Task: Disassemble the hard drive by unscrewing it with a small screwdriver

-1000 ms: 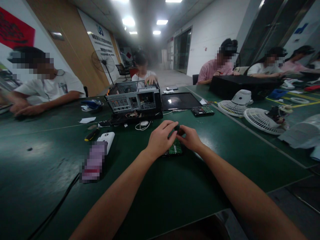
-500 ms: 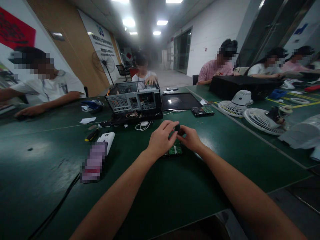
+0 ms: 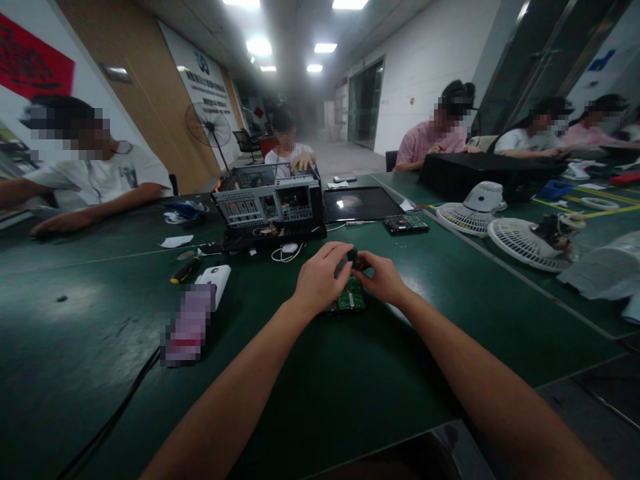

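My left hand [image 3: 320, 277] is closed, its thumb and fingers pinching a small dark rounded object [image 3: 352, 256]; most of it hides behind the fingers, so its kind is unclear. Close beside it on the right, my right hand [image 3: 380, 277] has thumb and fingertips pressed together just below that object. What sits in its fingertips cannot be made out. Under both hands a hard drive [image 3: 352, 297] lies on the green tabletop, its green circuit board facing up and partly covered by my left hand.
Ahead stands an opened computer case [image 3: 267, 203], with a co-worker's hand [image 3: 303, 161] on it. A second hard drive [image 3: 406, 223] and a black panel [image 3: 363, 203] lie beyond my hands. Left are a phone [image 3: 193, 323] and a screwdriver [image 3: 185, 271]; right, fan parts [image 3: 527, 245].
The dark object and my left fingertips have shifted very slightly to the left. Both hands otherwise stay in place over the hard drive.
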Demonstrator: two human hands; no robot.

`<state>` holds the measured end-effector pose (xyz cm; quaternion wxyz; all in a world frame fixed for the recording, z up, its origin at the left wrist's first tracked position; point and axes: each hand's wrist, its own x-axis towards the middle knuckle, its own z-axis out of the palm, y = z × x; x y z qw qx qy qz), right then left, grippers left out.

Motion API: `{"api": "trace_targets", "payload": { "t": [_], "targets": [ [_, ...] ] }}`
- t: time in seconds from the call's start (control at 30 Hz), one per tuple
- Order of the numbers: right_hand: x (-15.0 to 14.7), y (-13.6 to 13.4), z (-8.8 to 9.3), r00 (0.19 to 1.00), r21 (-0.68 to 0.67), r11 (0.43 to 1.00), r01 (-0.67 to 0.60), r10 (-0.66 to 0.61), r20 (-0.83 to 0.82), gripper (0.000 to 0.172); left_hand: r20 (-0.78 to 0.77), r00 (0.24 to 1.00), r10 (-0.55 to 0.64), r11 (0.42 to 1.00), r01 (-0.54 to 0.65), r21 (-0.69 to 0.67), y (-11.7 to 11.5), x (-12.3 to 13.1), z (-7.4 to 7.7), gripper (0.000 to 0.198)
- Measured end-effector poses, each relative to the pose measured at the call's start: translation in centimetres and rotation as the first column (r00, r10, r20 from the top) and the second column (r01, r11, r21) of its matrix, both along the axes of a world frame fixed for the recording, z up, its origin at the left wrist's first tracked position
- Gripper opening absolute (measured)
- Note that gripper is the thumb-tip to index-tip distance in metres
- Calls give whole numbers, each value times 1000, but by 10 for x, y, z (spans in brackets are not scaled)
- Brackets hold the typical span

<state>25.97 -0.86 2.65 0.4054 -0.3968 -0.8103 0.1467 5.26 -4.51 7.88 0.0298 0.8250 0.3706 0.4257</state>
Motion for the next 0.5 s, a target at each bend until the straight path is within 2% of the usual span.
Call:
{"api": "trace_targets", "payload": {
  "t": [0.23,0.5],
  "targets": [
    [-1,2,-2,999,9,999,34,-34,8,29,-7,1000,3,1000,-3,-1,-1,1,0,39],
    [-1,0,1,998,10,999,52,-52,17,27,-120,990,78,995,-70,71,-6,2,2,43]
  ]
}}
